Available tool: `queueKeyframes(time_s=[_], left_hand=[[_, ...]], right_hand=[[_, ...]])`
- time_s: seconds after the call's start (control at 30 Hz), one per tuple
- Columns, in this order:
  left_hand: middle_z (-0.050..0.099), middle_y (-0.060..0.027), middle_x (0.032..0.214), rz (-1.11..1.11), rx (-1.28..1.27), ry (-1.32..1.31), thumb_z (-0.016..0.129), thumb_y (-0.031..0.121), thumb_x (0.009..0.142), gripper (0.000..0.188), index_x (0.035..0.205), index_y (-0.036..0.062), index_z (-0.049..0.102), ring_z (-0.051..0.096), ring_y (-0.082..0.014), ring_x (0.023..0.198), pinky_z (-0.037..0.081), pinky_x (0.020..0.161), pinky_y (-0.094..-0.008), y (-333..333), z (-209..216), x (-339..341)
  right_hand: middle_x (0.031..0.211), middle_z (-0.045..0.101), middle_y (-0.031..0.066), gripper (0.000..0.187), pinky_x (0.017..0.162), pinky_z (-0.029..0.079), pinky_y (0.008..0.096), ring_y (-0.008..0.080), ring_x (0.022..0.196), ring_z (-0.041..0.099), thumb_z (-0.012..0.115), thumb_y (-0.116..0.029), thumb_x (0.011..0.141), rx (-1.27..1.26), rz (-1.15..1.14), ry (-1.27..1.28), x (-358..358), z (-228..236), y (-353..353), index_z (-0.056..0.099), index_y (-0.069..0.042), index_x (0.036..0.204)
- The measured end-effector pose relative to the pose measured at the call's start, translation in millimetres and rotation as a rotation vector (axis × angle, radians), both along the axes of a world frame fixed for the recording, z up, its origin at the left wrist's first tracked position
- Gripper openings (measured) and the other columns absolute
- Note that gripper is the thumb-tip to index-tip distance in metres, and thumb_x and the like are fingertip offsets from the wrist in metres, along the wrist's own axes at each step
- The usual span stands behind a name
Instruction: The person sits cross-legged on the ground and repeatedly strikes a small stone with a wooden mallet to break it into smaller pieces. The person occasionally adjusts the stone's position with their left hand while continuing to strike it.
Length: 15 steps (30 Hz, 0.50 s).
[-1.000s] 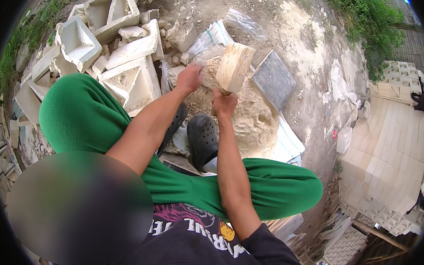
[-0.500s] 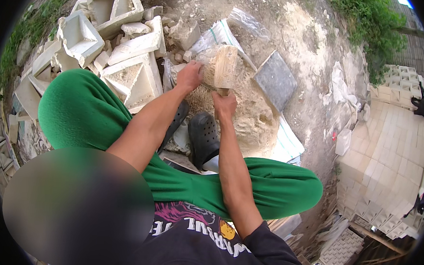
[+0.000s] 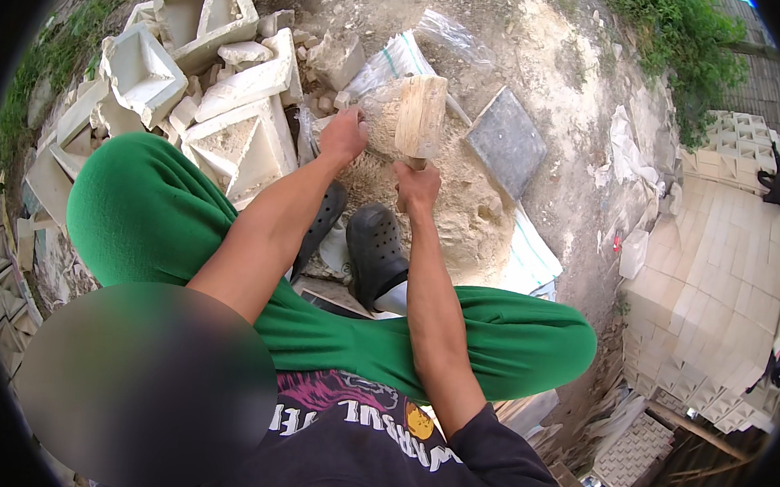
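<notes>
My right hand [image 3: 417,188] is closed round the short handle of a wooden mallet [image 3: 421,116], whose block-shaped head points away from me. Just left of the mallet, my left hand [image 3: 343,136] has its fingers curled at the edge of a pale, dusty lump [image 3: 381,107]; its grip is partly hidden. The mallet head overlaps the lump in view, and I cannot tell whether they touch. Beneath both hands spreads a mound of crumbly beige powder [image 3: 462,234] on a white woven sack [image 3: 532,258].
Broken pale block moulds [image 3: 240,145] and chunks are heaped at the left. A grey square slab [image 3: 507,143] lies right of the powder. Clear plastic [image 3: 456,38] rests beyond the sack. Stacked pale blocks [image 3: 701,271] stand far right. My dark clog [image 3: 376,252] is close to the powder.
The mallet head has shifted slightly away from me and shows more of its face. Both hands keep nearly the same places, and the whole view has moved a little.
</notes>
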<state>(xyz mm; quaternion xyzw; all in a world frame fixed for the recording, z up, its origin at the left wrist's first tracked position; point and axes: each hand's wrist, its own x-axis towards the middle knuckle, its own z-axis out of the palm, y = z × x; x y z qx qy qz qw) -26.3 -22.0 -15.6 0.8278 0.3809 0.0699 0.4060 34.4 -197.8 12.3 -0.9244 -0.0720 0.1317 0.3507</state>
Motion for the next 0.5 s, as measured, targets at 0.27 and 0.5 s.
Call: queueKeyframes(time_s=[0.27, 0.5], left_hand=[[0.069, -0.0172, 0.111, 0.024, -0.043, 0.153, 0.059, 0.029, 0.091, 0.027, 0.109, 0.0088, 0.064, 0.066, -0.0375, 0.102, 0.051, 0.088, -0.0501, 18, -12, -7], [0.072, -0.0221, 0.1, -0.178, -0.05, 0.262, 0.06, 0.024, 0.085, 0.026, 0.099, 0.0051, 0.072, 0.069, -0.0399, 0.097, 0.055, 0.086, -0.0485, 21, -12, -19]], right_hand=[[0.097, 0.072, 0.0258, 0.047, 0.085, 0.055, 0.0466, 0.0436, 0.097, 0.069, 0.073, -0.037, 0.073, -0.211, -0.041, 0.039, -4, 20, -1, 0.072, 0.001, 0.101], [0.101, 0.072, 0.0266, 0.048, 0.088, 0.053, 0.0482, 0.0425, 0.1, 0.069, 0.072, -0.036, 0.071, -0.24, -0.035, 0.31, 0, 22, -5, 0.073, 0.0, 0.102]])
